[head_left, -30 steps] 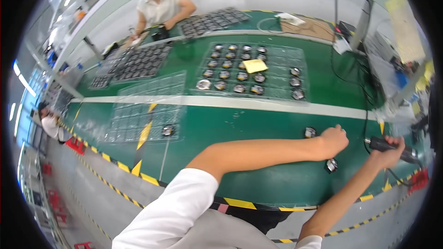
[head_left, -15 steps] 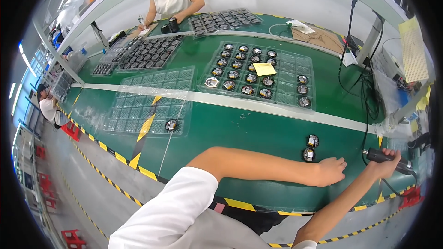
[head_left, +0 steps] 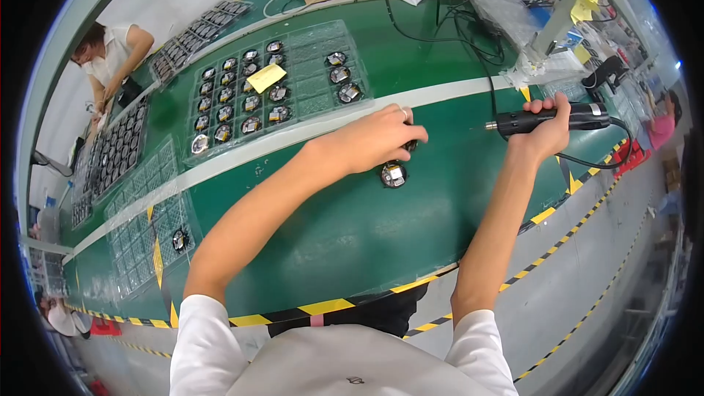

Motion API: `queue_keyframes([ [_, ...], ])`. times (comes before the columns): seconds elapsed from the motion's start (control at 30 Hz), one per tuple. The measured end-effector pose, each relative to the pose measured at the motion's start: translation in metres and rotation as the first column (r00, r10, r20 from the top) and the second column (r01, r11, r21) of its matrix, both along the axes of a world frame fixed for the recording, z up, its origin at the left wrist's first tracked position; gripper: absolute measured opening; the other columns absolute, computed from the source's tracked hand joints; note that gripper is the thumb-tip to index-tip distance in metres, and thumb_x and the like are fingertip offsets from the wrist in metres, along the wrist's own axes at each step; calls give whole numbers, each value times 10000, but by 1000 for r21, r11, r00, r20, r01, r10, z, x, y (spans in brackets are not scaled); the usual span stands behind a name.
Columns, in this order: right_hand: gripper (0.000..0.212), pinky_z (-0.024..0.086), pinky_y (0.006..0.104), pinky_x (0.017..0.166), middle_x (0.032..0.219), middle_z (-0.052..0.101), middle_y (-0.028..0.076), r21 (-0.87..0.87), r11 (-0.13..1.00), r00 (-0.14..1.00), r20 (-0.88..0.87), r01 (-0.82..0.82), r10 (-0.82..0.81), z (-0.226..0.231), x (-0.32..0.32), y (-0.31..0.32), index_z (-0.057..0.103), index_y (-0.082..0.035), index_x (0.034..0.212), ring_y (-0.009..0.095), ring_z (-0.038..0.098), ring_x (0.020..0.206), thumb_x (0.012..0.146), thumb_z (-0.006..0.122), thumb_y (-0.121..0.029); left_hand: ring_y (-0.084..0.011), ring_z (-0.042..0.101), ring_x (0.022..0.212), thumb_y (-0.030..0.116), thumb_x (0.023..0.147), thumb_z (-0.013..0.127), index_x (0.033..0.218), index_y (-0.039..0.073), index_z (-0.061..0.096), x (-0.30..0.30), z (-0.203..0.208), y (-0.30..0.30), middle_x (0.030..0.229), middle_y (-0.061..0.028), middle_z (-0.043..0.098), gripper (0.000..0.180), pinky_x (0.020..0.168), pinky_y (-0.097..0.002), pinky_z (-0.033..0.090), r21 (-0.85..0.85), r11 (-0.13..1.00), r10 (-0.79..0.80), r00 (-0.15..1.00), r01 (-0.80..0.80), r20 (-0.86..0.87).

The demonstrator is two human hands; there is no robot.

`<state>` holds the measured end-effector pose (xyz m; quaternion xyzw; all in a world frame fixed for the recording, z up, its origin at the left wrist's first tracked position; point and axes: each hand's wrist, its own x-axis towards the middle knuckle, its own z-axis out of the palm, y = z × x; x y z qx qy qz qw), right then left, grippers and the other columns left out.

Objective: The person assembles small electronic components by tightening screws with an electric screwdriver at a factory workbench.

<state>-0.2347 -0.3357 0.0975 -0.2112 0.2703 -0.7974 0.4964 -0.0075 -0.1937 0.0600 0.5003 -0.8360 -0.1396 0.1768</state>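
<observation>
My right hand (head_left: 545, 132) is wrapped round a black electric screwdriver (head_left: 512, 124), held level with its metal tip toward the left. The fingers of my left hand (head_left: 381, 138) are bent round a round black circuit module (head_left: 411, 145), which they mostly hide. Just below that hand, a second round module (head_left: 394, 174) with a pale and yellow label lies on the green table (head_left: 345, 227). Farther left, a clear tray (head_left: 304, 92) carries several such modules, with a yellow paper note (head_left: 266, 78) on top.
Another clear tray (head_left: 132, 220) at the left holds one module (head_left: 180, 240). A co-worker (head_left: 117, 55) sits across the table near trays of dark parts (head_left: 117, 147). A black cable (head_left: 488, 81) hangs at the right, near a metal post (head_left: 561, 18).
My view has turned to the right. My left hand has gone from resting beside the two modules to gripping the farther one. The screwdriver stays in my right hand.
</observation>
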Motion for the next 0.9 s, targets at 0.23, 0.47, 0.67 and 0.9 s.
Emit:
queue_keyframes([
  [0.23,138,468,315,523,697,519,39,-26,1000,1000,-11,-9,8,-1,-9,-3,565,3,937,153,508,546,889,668,-75,-308,526,1171,105,860,737,1226,98,635,5,-13,-1,1226,-109,560,380,999,-421,480,150,987,-83,987,62,140],
  [0.47,124,471,321,542,707,527,39,-27,999,999,-23,-29,28,-3,-2,-1,569,-15,927,151,511,567,891,667,-80,-299,544,1175,-16,839,689,1208,111,638,14,-17,7,1259,-116,543,394,966,-423,514,120,993,-31,990,14,136],
  [0.67,153,482,327,585,722,528,37,-5,999,998,-54,-41,41,-3,-2,1,544,-47,855,160,526,596,913,669,-113,-322,561,1140,-36,826,655,1200,105,618,28,-16,10,1193,-165,557,402,887,-446,541,32,997,66,985,-72,162],
  [0.9,130,476,316,543,711,524,41,-23,999,998,-44,-41,40,0,-3,3,578,-10,960,152,514,556,882,660,-73,-315,569,1090,99,873,713,1269,90,567,7,8,40,1167,-134,555,423,915,-438,512,131,991,-4,990,-15,143],
])
